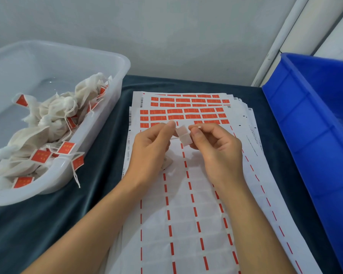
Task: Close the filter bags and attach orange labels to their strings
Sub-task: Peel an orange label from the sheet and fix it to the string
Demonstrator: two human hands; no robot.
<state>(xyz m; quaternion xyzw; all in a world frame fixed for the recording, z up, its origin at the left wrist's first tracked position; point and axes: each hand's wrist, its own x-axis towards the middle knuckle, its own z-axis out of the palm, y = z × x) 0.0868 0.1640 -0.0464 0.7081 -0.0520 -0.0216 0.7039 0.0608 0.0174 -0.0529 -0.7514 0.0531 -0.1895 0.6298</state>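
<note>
Filter bags [48, 123] that were already tied and tagged sat heaped in the clear plastic tub [115, 62] on the left, orange tags and strings spilling over its near rim, so that part of the batch looked finished. The action was in the middle of the scene though: both hands were close together over the label sheets [186, 194], with the left hand [151, 147] pinching what looked like a thin string and the right hand [216, 147] pinching a peeled label [183, 136], its pale back side toward the camera and half folded. Under the left palm a small pale bit [167, 163] peeked out, probably the bag being worked on, but I honestly couldn't tell for sure. So my read was the labelling step, mid-fold. The next move would need the string laid right in the crease and the two sticky halves pressed together squarely, otherwise the edges wouldn't line up. The top sheet was mostly stripped, with orange labels only left along its far rows [184, 115]. A blue crate [313, 123] stood on the right, its contents out of sight, all on a dark cloth [99, 135].
</note>
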